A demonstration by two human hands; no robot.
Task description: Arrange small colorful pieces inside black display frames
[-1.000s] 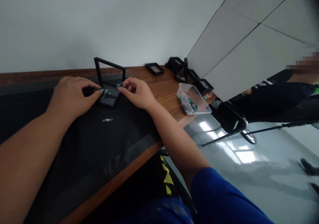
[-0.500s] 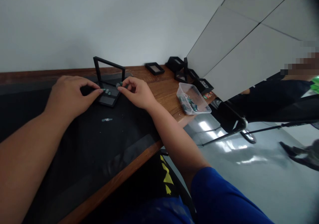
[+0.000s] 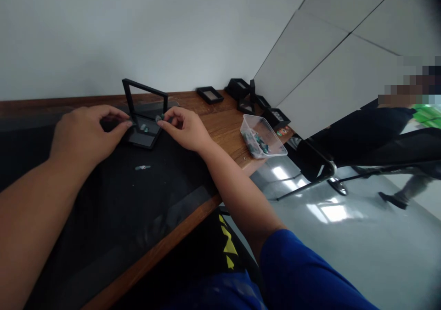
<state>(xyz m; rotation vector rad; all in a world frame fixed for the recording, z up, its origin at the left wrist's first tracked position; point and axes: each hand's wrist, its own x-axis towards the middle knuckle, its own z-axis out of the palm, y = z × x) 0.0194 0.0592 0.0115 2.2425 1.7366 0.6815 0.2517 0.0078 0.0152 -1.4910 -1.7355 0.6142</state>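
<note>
A hinged black display frame [image 3: 149, 145] lies open on the dark mat, its lid [image 3: 146, 88] standing upright at the back. Small green-and-clear pieces [image 3: 144, 128] rest on its base. My left hand [image 3: 87, 133] is at the frame's left side, thumb and index finger nearly together, with a tiny green piece at their tips. On the other side, my right hand [image 3: 186, 128] pinches a small grey-green piece [image 3: 159, 118] over the frame's right edge. Another slim green piece [image 3: 142, 167] lies on the mat in front.
A clear plastic tub [image 3: 275, 151] with green pieces stands near the table's right edge. Behind it sit several black frames [image 3: 237, 88], and one more frame [image 3: 210, 95] is against the wall. At right are a chair [image 3: 327, 167] and another person [image 3: 365, 126].
My left fingertips have drawn slightly left, away from the pieces on the frame base. My right hand keeps its pinch. The whole view has shifted a little, and the person at right has moved.
</note>
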